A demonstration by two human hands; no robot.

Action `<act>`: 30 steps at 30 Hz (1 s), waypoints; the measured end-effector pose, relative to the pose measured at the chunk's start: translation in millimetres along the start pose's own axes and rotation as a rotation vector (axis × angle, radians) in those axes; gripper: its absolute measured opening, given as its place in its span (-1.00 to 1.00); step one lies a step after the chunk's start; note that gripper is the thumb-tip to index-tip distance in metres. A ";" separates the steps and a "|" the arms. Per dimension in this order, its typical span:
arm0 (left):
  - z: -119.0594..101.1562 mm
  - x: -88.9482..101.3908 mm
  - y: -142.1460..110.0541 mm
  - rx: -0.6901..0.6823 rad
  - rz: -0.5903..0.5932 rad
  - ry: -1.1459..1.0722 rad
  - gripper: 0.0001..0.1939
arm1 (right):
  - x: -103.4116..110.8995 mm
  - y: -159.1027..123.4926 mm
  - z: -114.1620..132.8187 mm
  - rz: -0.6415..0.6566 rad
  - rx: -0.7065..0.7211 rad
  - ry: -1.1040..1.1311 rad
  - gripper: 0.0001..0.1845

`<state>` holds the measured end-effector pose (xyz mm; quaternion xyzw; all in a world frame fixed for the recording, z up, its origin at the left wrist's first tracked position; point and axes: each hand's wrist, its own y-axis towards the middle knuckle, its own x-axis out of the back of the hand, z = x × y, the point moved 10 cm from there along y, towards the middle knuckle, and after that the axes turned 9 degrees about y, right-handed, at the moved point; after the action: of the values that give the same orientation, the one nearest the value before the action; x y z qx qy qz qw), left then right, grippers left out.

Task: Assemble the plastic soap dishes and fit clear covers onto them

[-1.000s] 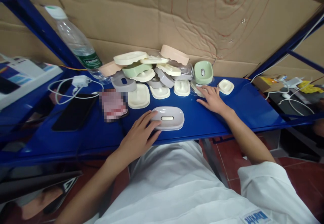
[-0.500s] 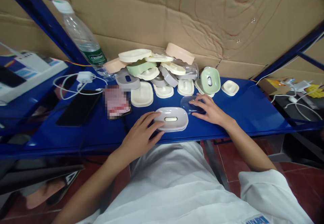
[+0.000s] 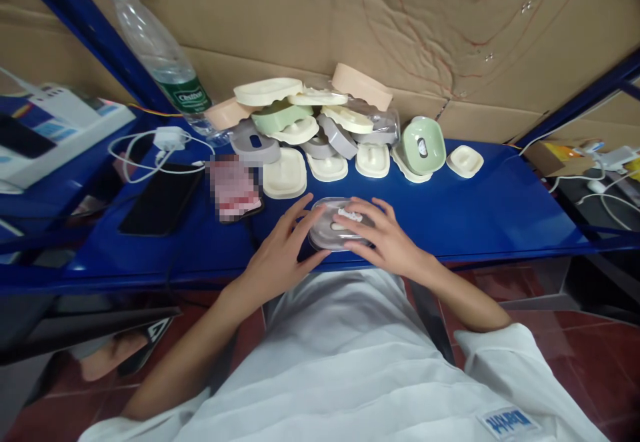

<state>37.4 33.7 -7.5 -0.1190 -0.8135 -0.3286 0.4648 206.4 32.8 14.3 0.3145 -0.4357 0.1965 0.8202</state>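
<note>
- The grey dish (image 3: 325, 235) sits on the tabletop (image 3: 470, 222), near its front edge, with the clear cover (image 3: 320, 219) over it.
- Left hand (image 3: 274, 255): curved round the dish's left end, fingers parted. Whether its grip is firm or only resting, I cannot tell.
- Right hand (image 3: 395, 245): fingers spread over the cover's right part, thumb low at the front; it seems to grip the cover lightly.
- Best handling, as I judge it: let the left hand steady the dish, while the right lines the cover's rim up with the dish's rim all round.
- Press at both ends together, lightly; the clear shell looks thin, and pushing on its middle could flex it.
- Keep fingertips out from between the rims, and check the front edge for a gap.
- Work clear of the tabletop's front edge, since a push towards the body could tip the dish.
</note>
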 end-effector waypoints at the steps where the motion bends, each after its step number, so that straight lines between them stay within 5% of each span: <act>1: 0.4 -0.6 -0.1 0.000 0.003 0.001 -0.22 | -5.8 0.8 4.1 0.034 0.037 -0.032 -0.39; 9: 10.4 -7.7 0.0 0.074 0.075 -0.127 -0.42 | -10.8 0.6 10.4 0.127 0.208 -0.103 -0.47; 21: 13.6 -16.5 -1.6 0.084 0.140 -0.103 -0.29 | -11.4 -1.2 0.5 0.139 0.158 -0.144 -0.42; 25: 9.5 -15.9 -2.1 0.071 0.160 -0.043 -0.27 | 13.9 -33.6 -18.0 0.048 0.016 -0.199 -0.34; 30: 3.7 -17.9 -2.0 0.011 0.186 0.039 -0.47 | 74.4 -109.9 -65.8 -0.143 -0.242 -0.347 -0.32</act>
<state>43.6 36.6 -24.6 -0.1851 -0.7915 -0.2820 0.5096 351.2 2.0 11.0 0.2727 -0.5672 0.0273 0.7766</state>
